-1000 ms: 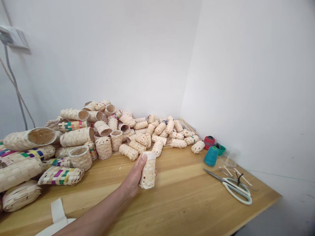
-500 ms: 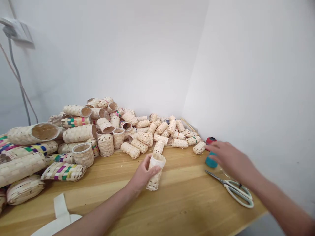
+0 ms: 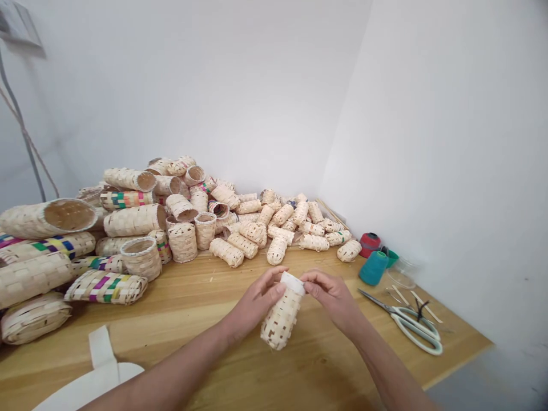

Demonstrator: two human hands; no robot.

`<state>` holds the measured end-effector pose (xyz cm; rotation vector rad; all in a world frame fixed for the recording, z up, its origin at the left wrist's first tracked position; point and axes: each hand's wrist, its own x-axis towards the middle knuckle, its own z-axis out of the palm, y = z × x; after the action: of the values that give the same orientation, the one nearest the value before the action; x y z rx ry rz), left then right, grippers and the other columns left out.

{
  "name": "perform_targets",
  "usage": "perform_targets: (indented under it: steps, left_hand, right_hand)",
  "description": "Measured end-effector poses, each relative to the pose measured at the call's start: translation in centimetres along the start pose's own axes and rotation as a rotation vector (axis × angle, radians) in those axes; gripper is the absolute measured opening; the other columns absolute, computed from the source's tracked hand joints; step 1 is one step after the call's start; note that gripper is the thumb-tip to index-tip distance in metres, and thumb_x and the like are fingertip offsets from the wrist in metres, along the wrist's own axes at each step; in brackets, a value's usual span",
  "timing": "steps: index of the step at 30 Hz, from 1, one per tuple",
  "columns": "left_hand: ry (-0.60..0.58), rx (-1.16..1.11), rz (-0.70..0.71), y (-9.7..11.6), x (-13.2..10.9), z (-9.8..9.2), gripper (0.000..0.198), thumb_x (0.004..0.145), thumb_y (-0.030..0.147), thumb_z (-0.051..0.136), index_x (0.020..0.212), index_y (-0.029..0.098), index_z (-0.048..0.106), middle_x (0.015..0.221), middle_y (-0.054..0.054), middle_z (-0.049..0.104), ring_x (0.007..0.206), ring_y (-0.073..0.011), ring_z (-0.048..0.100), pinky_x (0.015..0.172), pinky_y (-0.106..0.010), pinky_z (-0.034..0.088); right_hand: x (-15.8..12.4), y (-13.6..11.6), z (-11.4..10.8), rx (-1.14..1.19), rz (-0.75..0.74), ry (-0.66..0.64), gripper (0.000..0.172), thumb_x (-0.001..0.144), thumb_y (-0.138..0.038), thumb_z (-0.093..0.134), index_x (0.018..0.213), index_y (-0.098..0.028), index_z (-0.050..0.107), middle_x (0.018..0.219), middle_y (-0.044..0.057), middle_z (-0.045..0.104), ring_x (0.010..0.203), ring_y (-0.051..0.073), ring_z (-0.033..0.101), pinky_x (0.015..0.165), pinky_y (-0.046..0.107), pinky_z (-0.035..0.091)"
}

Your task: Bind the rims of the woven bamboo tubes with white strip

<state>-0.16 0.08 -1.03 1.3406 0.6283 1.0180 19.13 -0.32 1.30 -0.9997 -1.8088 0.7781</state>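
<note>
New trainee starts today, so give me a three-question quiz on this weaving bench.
1. True or false: both hands touch the small basket.
2. Which lies nearest the right hand? A) scissors B) red spool C) colour-striped basket
3. Fill in: the held basket's rim is trimmed in ____.

Key: 1 true; 2 A; 3 white.

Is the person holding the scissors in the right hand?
No, the right hand pinches the small woven basket; the scissors lie untouched on the table.
</note>
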Motion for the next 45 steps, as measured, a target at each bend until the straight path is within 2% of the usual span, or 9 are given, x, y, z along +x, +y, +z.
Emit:
perform_targets:
  steps: [5,9,12,15,20,27,37,41,45]
  left_hand:
    - [-0.003,-0.179,-0.094,0.4,0.2,-0.4,0.026,0.079,0.032,0.065,0.101,0.021,0.056,0.094,-0.002,0.059,0.085,-0.0146,0.055,0.077,-0.026,0.042]
    - [-0.001,-0.168,-0.063,-0.1,0.5,-0.9,0.027,0.074,0.033,0.070,0.086,0.018,0.051,0.083,0.000,0.057,0.076,-0.0124,0.052,0.070,-0.024,0.040]
    - [-0.042,-0.113,-0.058,-0.5,0.7,-1.1,0.029,0.073,0.034,0.070,0.088,0.018,0.050,0.083,0.001,0.057,0.075,-0.0122,0.051,0.068,-0.023,0.039]
    - [-0.070,-0.042,-0.069,-0.7,0.9,-1.2,0.030,0.074,0.036,0.068,0.090,0.018,0.050,0.082,0.000,0.056,0.075,-0.0126,0.051,0.068,-0.023,0.038]
    - [-0.084,0.058,-0.025,-1.0,1.1,-1.4,0.030,0.077,0.039,0.065,0.092,0.017,0.050,0.083,0.000,0.054,0.076,-0.0128,0.049,0.068,-0.024,0.040]
    - [-0.108,0.162,0.065,-1.6,1.1,-1.7,0.033,0.084,0.045,0.055,0.095,0.015,0.049,0.081,-0.001,0.052,0.073,-0.0125,0.047,0.066,-0.024,0.039]
    - [-0.084,0.433,0.090,-2.0,0.8,-1.5,0.029,0.086,0.044,0.051,0.094,0.016,0.051,0.078,0.001,0.050,0.071,-0.0132,0.045,0.064,-0.025,0.037]
    - [-0.087,0.376,0.084,-2.1,0.9,-1.5,0.030,0.087,0.045,0.050,0.091,0.016,0.049,0.077,0.001,0.050,0.071,-0.0132,0.047,0.066,-0.025,0.039]
    - [-0.116,0.221,0.071,-2.1,1.0,-1.7,0.034,0.085,0.049,0.050,0.090,0.016,0.048,0.078,0.000,0.051,0.072,-0.0131,0.049,0.066,-0.025,0.042]
  right_hand:
    - [0.1,1.1,0.3,0.092,0.065,0.019,0.021,0.085,-0.038,0.057,0.090,-0.021,0.067,0.083,0.002,0.067,0.077,0.017,0.061,0.072,0.030,0.049]
    - [-0.6,1.1,0.8,-0.084,-0.059,0.184,0.018,0.086,-0.032,0.057,0.100,-0.023,0.065,0.104,0.004,0.065,0.089,0.018,0.061,0.079,0.031,0.049]
    - [-1.1,1.2,0.8,-0.205,-0.236,0.185,0.012,0.086,-0.028,0.059,0.095,-0.023,0.065,0.103,0.004,0.065,0.082,0.017,0.062,0.075,0.030,0.050]
    - [-1.3,1.4,0.7,-0.224,-0.304,0.122,0.009,0.086,-0.024,0.059,0.094,-0.023,0.063,0.104,0.004,0.065,0.084,0.017,0.062,0.073,0.028,0.051]
    - [-0.9,2.1,0.6,-0.242,-0.291,0.094,0.005,0.087,-0.023,0.057,0.087,-0.024,0.062,0.095,0.002,0.067,0.086,0.017,0.062,0.076,0.028,0.047]
    - [0.4,2.2,0.7,-0.232,-0.248,0.042,0.016,0.090,-0.026,0.050,0.076,-0.021,0.057,0.085,0.001,0.064,0.081,0.016,0.059,0.073,0.026,0.045]
    - [-0.8,3.6,2.4,-0.274,-0.178,0.152,0.020,0.093,-0.028,0.041,0.080,-0.019,0.054,0.076,0.002,0.062,0.068,0.015,0.057,0.061,0.024,0.044]
    - [-1.1,3.6,1.8,-0.275,-0.193,0.155,0.021,0.094,-0.026,0.040,0.095,-0.020,0.060,0.086,0.003,0.067,0.077,0.016,0.062,0.068,0.025,0.050]
    - [-1.1,3.6,1.2,-0.349,-0.323,0.125,0.021,0.092,-0.023,0.047,0.105,-0.023,0.064,0.106,0.004,0.069,0.097,0.018,0.064,0.085,0.030,0.051]
